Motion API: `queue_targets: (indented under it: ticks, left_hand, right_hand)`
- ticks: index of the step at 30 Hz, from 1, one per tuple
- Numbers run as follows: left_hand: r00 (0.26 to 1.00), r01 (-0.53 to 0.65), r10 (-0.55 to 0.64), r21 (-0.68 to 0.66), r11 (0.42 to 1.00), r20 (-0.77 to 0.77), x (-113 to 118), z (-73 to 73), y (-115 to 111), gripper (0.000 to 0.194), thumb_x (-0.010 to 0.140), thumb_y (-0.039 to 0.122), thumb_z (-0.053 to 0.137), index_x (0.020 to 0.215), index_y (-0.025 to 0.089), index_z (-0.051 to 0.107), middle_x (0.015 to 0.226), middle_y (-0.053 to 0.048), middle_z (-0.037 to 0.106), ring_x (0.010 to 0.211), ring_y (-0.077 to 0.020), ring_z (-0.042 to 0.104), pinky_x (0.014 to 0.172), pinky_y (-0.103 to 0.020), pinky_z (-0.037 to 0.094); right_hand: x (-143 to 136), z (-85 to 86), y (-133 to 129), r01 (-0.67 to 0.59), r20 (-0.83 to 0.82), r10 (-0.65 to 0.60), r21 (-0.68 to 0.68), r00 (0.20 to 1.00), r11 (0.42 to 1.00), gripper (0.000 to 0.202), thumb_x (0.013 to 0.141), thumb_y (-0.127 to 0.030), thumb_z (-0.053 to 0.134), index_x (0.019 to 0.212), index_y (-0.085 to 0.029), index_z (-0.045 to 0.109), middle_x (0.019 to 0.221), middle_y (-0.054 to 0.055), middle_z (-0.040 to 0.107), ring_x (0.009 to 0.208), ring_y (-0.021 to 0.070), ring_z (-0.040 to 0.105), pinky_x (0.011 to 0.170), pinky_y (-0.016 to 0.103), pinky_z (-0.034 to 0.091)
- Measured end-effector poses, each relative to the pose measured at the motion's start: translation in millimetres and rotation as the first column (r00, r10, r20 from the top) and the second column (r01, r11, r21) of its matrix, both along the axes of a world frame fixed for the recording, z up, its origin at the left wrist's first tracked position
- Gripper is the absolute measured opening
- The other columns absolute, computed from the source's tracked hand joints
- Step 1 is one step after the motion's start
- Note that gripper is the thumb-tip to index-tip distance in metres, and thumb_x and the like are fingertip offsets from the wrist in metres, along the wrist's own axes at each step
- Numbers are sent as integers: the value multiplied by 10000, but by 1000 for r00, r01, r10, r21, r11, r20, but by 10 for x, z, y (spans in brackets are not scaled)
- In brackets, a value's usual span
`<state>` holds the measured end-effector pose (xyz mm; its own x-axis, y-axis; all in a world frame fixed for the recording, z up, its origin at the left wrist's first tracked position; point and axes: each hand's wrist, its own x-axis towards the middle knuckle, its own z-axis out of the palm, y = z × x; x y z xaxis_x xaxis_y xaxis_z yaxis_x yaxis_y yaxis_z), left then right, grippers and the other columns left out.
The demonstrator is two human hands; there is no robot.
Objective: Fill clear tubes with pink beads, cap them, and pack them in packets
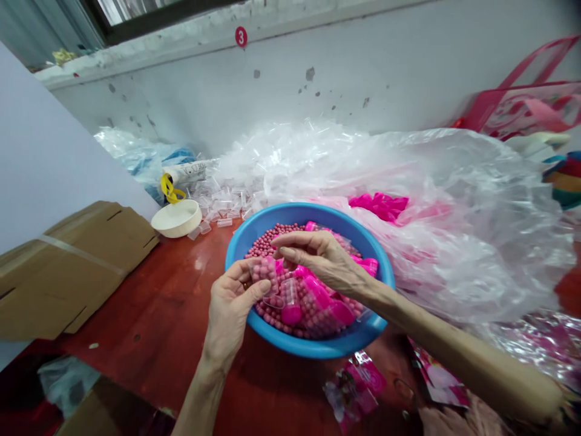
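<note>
A blue basin [308, 348] on the red table [177, 303] holds pink beads [272, 241] and clear tubes with bright pink caps [291, 303]. Over its left side, my left hand [231, 303] grips a clear tube filled with pink beads [264, 275] between thumb and fingers. My right hand [318, 254] is over the middle of the basin, its fingertips bent close to the top of that tube. Thumb and index finger are near each other, and whatever may be between them is too small to make out.
Clear empty tubes [227, 203] and a white round lid [177, 219] lie behind left. Cardboard [77, 260] stands at the left. Large plastic bags [476, 218], one with pink pieces [381, 206], fill the back right. Pink printed packets [356, 390] lie in front.
</note>
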<state>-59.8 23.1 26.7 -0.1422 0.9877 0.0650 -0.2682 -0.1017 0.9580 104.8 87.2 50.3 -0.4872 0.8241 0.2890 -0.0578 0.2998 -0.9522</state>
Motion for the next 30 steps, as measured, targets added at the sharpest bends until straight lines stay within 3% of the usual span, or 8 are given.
queue_targets:
  ticks: [5,10,14,17,20,24,26,30]
  left_hand:
    - [1000,4,-4,-12,1000,-25,75,26,-113,256,688,88,755,918,192,719,800,20,740,761,-93,657,721,-164,517]
    - [993,110,-111,-42,993,-37,45,79,-174,241,707,91,740,932,178,727,818,-2,741,768,-115,656,699,-181,524]
    - [983,168,-154,-143,975,99,-4,112,-164,260,635,106,790,886,136,729,774,-20,729,638,-110,642,599,-194,537]
    - [971,189,-155,-188,964,181,-34,114,-88,252,611,114,803,848,122,717,705,-5,701,575,-99,630,577,-204,545]
    - [968,187,-149,-188,964,199,-66,109,30,231,607,123,805,814,116,703,669,0,694,538,-96,625,567,-215,557]
    - [974,156,-121,-177,972,194,-111,88,141,211,638,113,784,827,100,691,662,-24,715,550,-106,659,545,-180,546]
    - [978,126,-96,-160,979,184,-121,68,145,208,644,103,778,830,101,684,682,-25,721,564,-109,669,546,-175,549]
    - [985,21,-7,-78,997,171,-113,50,42,214,648,112,790,829,139,679,745,10,727,612,-82,662,593,-145,548]
  right_hand:
    - [66,36,-156,-46,44,39,183,998,982,157,869,-214,554,936,-210,696,887,22,681,855,144,616,767,305,482]
    - [105,160,-203,-209,248,124,354,961,912,200,898,-174,509,881,-175,708,836,40,583,768,152,534,701,295,415]
    - [48,192,-147,-247,329,111,407,938,879,230,915,-198,478,739,-174,624,712,-13,493,662,129,445,632,275,357]
    - [-37,151,-46,-204,335,66,396,940,895,312,918,-269,494,615,-198,483,597,-61,356,574,107,361,547,247,317]
    - [-123,79,111,-100,342,-30,356,939,929,326,937,-299,463,626,-204,454,566,-75,328,518,91,342,485,227,313]
    - [-185,-2,317,78,358,-225,382,906,921,97,890,-238,556,877,-152,598,753,-1,574,675,133,525,672,295,441]
    - [-167,-14,358,136,373,-297,401,879,906,158,835,-169,619,988,-130,630,950,80,631,820,176,572,800,359,437]
    - [11,29,234,228,381,-367,362,849,904,135,859,-158,574,933,-116,679,920,100,683,824,198,618,757,340,460]
